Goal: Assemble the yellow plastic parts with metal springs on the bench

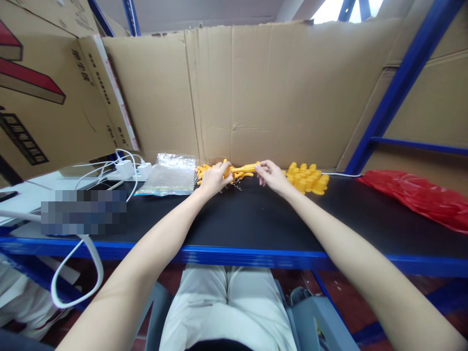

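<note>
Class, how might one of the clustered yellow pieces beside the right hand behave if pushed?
The yellow pieces stand on flared bases, so one would probably slide rather than tip. It would likely nudge others, as they stand close together.

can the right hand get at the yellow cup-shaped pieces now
Probably yes: the yellow cup-shaped pieces stand close beside the right hand, nothing visibly between, though it may first need to release the orange piece.

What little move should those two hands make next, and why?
Probably lift the yellow piece slightly, clear of the loose pieces: the right hand pinches one end, the left hand seems to hold the other, and those lie close by.
</note>
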`<state>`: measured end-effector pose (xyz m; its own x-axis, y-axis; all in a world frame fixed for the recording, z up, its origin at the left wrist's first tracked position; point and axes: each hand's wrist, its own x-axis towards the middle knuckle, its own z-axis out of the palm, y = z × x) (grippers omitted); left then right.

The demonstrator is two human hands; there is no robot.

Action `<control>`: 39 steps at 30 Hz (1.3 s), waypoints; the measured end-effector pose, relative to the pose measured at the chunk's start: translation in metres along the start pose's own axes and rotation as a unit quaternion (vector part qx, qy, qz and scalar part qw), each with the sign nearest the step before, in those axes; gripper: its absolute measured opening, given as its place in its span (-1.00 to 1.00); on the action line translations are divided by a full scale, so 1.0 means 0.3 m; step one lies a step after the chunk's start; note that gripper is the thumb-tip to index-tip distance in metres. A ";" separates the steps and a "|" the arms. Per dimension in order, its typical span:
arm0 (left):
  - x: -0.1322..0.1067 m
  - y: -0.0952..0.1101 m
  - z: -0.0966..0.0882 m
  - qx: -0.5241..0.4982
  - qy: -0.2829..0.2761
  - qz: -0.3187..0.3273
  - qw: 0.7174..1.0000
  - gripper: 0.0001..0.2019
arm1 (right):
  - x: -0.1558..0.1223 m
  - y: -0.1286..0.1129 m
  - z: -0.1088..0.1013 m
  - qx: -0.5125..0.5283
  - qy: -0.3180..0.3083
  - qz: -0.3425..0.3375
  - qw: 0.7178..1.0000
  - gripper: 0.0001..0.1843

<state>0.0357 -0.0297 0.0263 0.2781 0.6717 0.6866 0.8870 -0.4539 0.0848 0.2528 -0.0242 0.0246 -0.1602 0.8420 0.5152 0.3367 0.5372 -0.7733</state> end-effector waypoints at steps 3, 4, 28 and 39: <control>0.002 -0.016 -0.002 -0.002 -0.021 0.010 1.000 -0.69 | 0.003 0.006 -0.013 -0.004 -0.029 -0.061 0.998 -0.53; 0.002 -0.020 -0.003 -0.001 -0.028 0.011 1.000 -0.69 | 0.001 0.004 -0.021 -0.021 -0.034 -0.090 0.995 -0.53; -0.007 -0.013 -0.002 0.019 -0.060 -0.017 0.998 -0.67 | -0.022 -0.021 -0.034 -0.299 -0.023 -0.192 0.935 -0.64; -0.004 -0.016 0.004 0.022 -0.062 -0.021 0.998 -0.68 | -0.026 -0.026 -0.050 -0.322 -0.035 -0.242 0.915 -0.65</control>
<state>0.0316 -0.0277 0.0242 0.2805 0.7579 0.5890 0.9134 -0.3993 0.0787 0.2654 -0.0357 0.0321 -0.4875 0.5259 0.6970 0.6827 0.7272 -0.0712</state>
